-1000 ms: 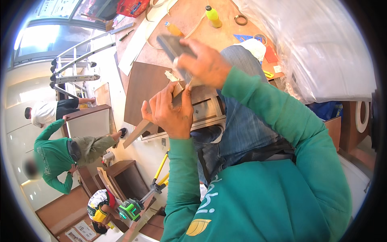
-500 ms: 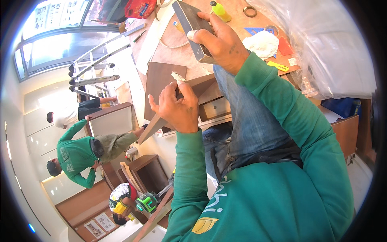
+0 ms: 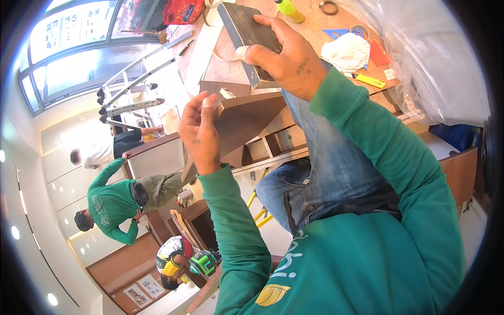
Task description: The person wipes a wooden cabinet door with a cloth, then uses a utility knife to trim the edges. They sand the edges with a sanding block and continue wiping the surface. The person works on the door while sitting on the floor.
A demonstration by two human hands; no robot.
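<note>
In my right hand [image 3: 289, 60] is a thick rectangular sanding block [image 3: 252, 34], dark on its broad face, gripped between thumb and fingers above the worktable. My left hand [image 3: 201, 131] is raised at the near corner of a brown laminated board [image 3: 247, 118]. Its fingers are loosely bent and apart, with the thumb tip close beside the board's edge; whether it touches is unclear. The board lies tilted by my knee, and part of it is hidden behind the left hand. Another brown panel [image 3: 223, 86] rests beneath on the table.
On the worktable are a yellow-green bottle [image 3: 290, 10], a tape roll [image 3: 328, 7], a white cloth [image 3: 346, 52], a blue set square [image 3: 336, 33] and a yellow cutter [image 3: 370, 80]. At left stand a ladder [image 3: 131, 107] and co-workers, one in green [image 3: 113, 210]. A laser level [image 3: 203, 262] glows green.
My left hand has moved left and its fingers have come away from the board's top. The board's end has risen and swung into view. My right hand still grips the sanding block.
</note>
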